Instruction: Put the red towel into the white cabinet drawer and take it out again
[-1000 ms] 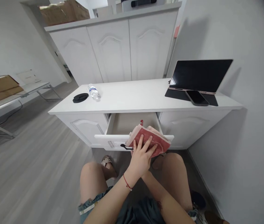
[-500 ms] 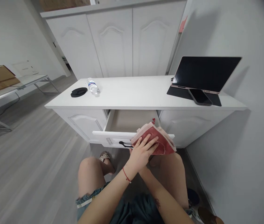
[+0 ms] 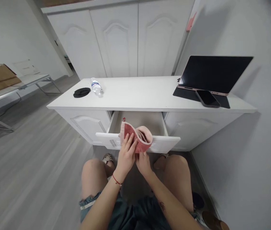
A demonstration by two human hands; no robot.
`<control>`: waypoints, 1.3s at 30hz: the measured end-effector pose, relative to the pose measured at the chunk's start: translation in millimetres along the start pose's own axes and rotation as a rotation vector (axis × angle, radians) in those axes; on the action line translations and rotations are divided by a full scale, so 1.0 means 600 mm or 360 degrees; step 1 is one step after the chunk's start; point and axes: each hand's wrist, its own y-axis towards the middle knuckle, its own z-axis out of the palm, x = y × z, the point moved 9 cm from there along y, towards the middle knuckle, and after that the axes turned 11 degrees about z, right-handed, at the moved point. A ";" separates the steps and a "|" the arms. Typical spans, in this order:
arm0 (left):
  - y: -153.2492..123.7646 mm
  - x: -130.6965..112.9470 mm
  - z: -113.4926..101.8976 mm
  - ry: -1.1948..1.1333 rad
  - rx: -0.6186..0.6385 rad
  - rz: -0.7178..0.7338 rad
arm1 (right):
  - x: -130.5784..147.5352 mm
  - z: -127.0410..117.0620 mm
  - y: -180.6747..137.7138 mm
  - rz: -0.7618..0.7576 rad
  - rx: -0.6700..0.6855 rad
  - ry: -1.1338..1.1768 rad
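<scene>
A folded red and pink towel [image 3: 143,144] with pale edging is held in front of the pulled-out drawer [image 3: 160,145], its right side curling into an open roll. My left hand [image 3: 126,156] grips the towel's left part, fingers laid over the red face and the thumb hidden. Closed at the towel's lower edge, my right hand [image 3: 143,163] has its fingertips partly hidden beneath the cloth. A small red tab stands up at the towel's upper left corner. Inside the drawer, the pale bottom shows behind the towel.
On the white cabinet top [image 3: 135,95] lie a clear plastic bottle [image 3: 96,87] and a black round item [image 3: 81,92] at left. A dark-screened laptop [image 3: 215,73] and a phone [image 3: 207,98] are at right. My knees flank the drawer; a wall [image 3: 241,159] rises at right.
The towel has moved left and turned, and its right side now curls open. My hands were crossed over each other; now they sit side by side, the right one more visible.
</scene>
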 end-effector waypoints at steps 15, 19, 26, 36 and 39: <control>-0.166 0.127 0.005 -0.0126 -0.0486 -0.0990 | -0.001 -0.004 -0.002 -0.0020 -0.0031 0.0146; -0.186 0.123 0.035 -0.0164 -0.0451 -0.1084 | 0.001 -0.006 -0.003 -0.0018 -0.0030 0.0134; -0.177 0.092 0.085 -0.0241 -0.0293 -0.1031 | 0.012 -0.018 0.000 0.0048 0.0035 0.0216; -0.168 0.052 0.126 -0.0527 -0.0385 -0.1106 | 0.010 -0.032 -0.008 0.0119 0.0197 0.0306; -0.161 0.034 0.130 -0.0686 -0.0406 -0.1118 | 0.006 -0.038 -0.020 0.0105 0.0163 0.0434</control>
